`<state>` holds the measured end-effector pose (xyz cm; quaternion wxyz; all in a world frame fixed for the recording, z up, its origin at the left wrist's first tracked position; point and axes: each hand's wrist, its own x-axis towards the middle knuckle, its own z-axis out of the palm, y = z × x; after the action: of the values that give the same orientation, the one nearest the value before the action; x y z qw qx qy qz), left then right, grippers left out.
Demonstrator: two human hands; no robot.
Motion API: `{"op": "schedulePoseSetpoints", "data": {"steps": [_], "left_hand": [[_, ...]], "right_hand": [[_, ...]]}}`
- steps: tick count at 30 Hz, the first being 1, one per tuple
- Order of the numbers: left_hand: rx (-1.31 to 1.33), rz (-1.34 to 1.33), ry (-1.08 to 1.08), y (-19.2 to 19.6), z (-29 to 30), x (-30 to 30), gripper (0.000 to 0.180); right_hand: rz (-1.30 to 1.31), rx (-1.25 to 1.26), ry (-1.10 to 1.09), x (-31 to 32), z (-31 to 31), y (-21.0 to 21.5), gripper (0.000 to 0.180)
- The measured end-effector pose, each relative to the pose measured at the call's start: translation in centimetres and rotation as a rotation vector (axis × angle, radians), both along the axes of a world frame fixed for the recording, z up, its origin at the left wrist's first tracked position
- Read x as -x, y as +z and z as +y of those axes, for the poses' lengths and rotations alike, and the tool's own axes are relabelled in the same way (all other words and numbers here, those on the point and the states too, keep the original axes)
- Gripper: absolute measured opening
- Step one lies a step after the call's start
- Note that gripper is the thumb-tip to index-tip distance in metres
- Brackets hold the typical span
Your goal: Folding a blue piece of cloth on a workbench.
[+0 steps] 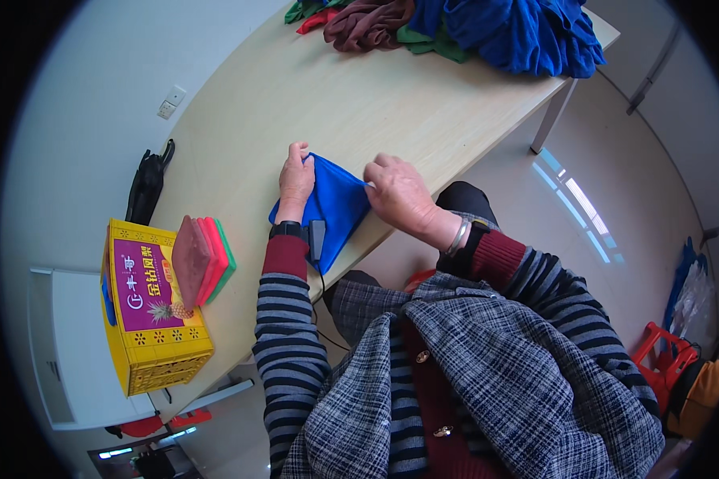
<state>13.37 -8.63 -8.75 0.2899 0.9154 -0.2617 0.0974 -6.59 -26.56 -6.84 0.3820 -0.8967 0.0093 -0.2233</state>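
A blue cloth [337,209] lies on the table near its front edge, folded into a flat, roughly square shape. My left hand [296,184] grips its far left corner, the fingers curled over the edge. At the right corner, my right hand [401,191] pinches the fabric between thumb and fingers. A small dark grey box with a cable [317,239] sits by my left wrist, over the near part of the cloth. The fingertips of both hands are partly hidden.
A yellow and purple carton [156,363] stands at the left, with folded pink, red and green cloths [202,259] on it. Behind it lies a black umbrella [146,188]. Crumpled blue, green and maroon cloths [519,36] cover the table's far end. A red stool [661,359] stands right.
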Motion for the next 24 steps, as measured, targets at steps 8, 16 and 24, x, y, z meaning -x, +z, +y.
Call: {"op": "schedulePoseSetpoints", "data": {"steps": [8, 16, 24], "left_hand": [[0.047, -0.049, -0.11, 0.7, 6.7, 1.7, 0.028], [-0.236, -0.244, 0.087, -1.1, 10.0, 8.9, 0.043], [-0.21, -0.02, 0.188, 0.4, 10.0, 7.8, 0.054]], "right_hand": [[-0.292, 0.226, 0.394, -5.3, 8.1, 1.3, 0.028], [-0.121, 0.482, 0.342, -7.8, 9.1, -3.6, 0.055], [0.155, 0.449, 0.25, -10.6, 6.0, -1.2, 0.061]]}}
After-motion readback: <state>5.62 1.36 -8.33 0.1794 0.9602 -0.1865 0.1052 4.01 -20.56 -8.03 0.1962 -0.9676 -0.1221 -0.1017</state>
